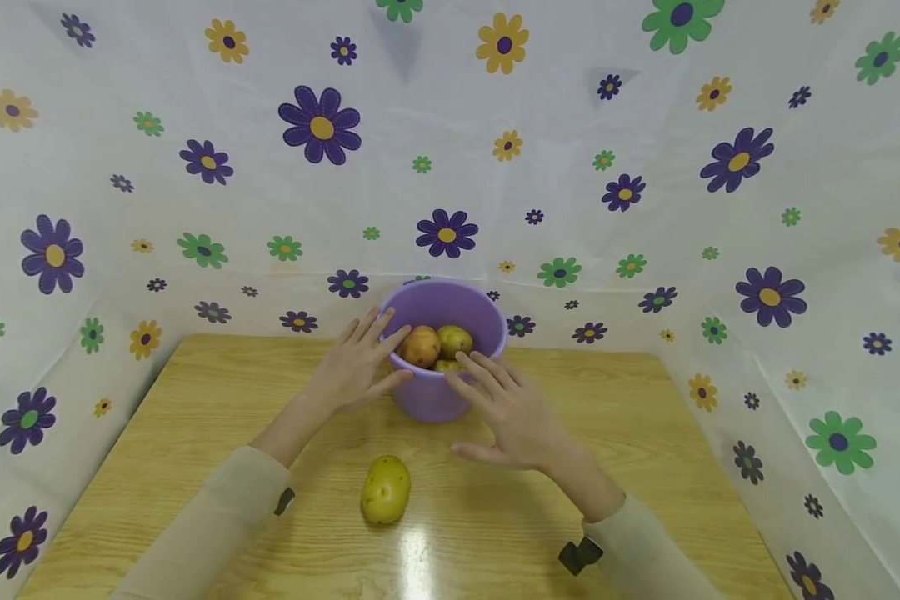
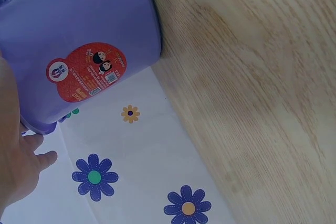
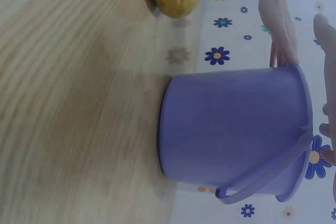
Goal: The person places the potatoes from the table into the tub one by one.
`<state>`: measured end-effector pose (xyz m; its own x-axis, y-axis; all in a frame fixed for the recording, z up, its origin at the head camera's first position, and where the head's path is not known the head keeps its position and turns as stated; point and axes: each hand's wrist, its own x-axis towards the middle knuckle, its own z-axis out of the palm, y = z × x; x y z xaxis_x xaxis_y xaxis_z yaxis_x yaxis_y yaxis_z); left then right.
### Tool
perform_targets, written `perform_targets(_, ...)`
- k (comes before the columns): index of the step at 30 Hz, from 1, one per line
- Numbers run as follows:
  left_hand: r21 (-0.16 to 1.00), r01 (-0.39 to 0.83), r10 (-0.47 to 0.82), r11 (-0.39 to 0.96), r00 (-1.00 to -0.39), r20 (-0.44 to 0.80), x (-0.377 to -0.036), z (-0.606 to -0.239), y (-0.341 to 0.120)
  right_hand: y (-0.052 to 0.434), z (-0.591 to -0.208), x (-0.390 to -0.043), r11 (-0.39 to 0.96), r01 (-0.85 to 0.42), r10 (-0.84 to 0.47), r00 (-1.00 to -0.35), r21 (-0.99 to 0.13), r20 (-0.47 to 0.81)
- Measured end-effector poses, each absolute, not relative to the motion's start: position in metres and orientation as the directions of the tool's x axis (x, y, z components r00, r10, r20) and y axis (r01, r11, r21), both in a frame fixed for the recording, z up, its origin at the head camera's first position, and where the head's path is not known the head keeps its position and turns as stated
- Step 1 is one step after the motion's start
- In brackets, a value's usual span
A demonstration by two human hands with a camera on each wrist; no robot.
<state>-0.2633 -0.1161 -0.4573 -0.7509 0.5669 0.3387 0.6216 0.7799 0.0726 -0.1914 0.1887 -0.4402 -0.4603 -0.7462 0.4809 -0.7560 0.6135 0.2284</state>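
Observation:
A purple bucket [image 1: 431, 396] stands upright at the back of the table, with several potatoes [image 1: 421, 347] inside. My left hand [image 1: 354, 362] is at the bucket's left rim, fingers mostly straight and spread; in the left wrist view its fingertips touch the rim. Over the front right of the bucket hovers my right hand [image 1: 513, 412], fingers spread and holding nothing. The right wrist view shows that hand [image 3: 328, 87] just above the rim, apart from it. One yellow potato [image 1: 386, 490] lies on the table in front of the bucket, between my forearms.
The wooden table [image 1: 622, 467] has light grain and a glare spot near the front. A flowered white sheet [image 1: 555, 183] surrounds it at the back and sides. The bucket's purple handle [image 3: 265, 174] hangs down along its side. A red label [image 2: 92, 72] is on the bucket's wall.

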Motion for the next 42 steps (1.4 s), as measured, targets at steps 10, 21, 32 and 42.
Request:
perform_targets(10,0.064,0.623,0.566,0.779,-0.743,0.357,-0.264,-0.459,-0.116,0.180,-0.452,-0.176,0.524,-0.809,-0.791,-0.348,0.265,0.502)
perform_targets(21,0.074,0.621,0.563,0.781,-0.750,0.346,-0.264,-0.457,-0.117,0.167,-0.473,-0.165,0.472,-0.839,-0.811,-0.292,0.271,0.507)
perform_targets(32,0.062,0.619,0.567,0.783,-0.751,0.338,-0.263,-0.456,-0.116,0.156,-0.489,-0.152,0.452,-0.848,-0.838,-0.299,0.275,0.456)
perform_targets(42,0.074,0.622,0.564,0.779,-0.748,0.348,-0.262,-0.456,-0.115,0.144,-0.505,-0.146,0.425,-0.865,-0.854,-0.285,0.267,0.435)
